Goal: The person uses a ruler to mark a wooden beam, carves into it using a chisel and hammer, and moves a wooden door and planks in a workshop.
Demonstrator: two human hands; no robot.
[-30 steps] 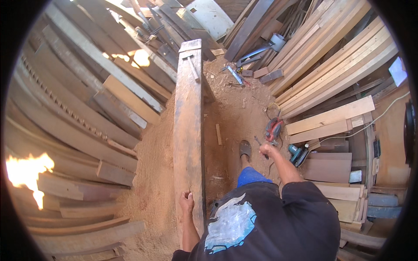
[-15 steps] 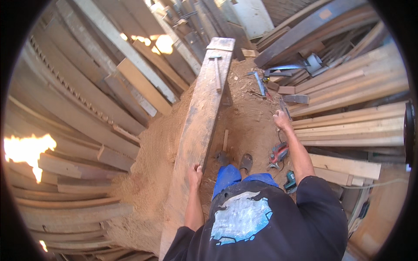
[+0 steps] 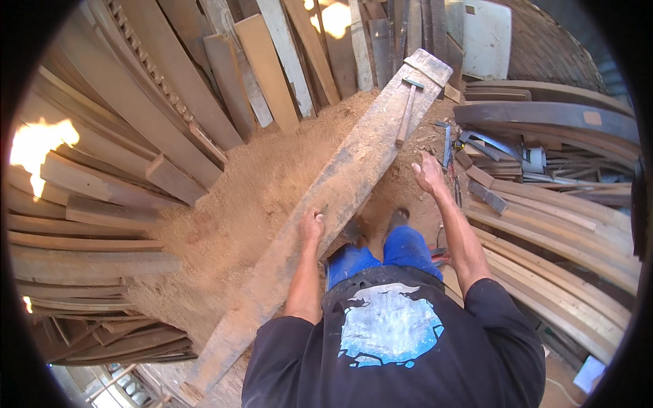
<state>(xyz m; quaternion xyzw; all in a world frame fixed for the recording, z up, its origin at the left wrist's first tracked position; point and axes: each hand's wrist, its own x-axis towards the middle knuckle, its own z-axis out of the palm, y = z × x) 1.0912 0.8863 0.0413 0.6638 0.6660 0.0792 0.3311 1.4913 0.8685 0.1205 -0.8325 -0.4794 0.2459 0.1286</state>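
Observation:
A long, worn wooden bench plank point(image 3: 340, 170) slants up to the far right, dusted with sawdust. On its far end lies a hammer point(image 3: 406, 117) with a wooden handle and a dark metal head. My left hand point(image 3: 312, 226) is closed over the near half of the plank, with a small dark tip showing by its fingers; what it holds I cannot make out. My right hand point(image 3: 428, 175) is out beyond the plank's right edge, near the end of the hammer handle and apart from it. Its fingers are partly stretched, with nothing visible in them.
Sawdust point(image 3: 238, 204) covers the ground left of the plank. Leaning boards point(image 3: 272, 75) line the far left, and stacked timber point(image 3: 544, 217) fills the right. A blue-handled tool point(image 3: 447, 144) and a handsaw point(image 3: 495, 145) lie right of my right hand.
The view has turned to the right, so the plank slants more. My right hand has come nearer the plank and the hammer. My left hand, still closed, appears farther up the picture.

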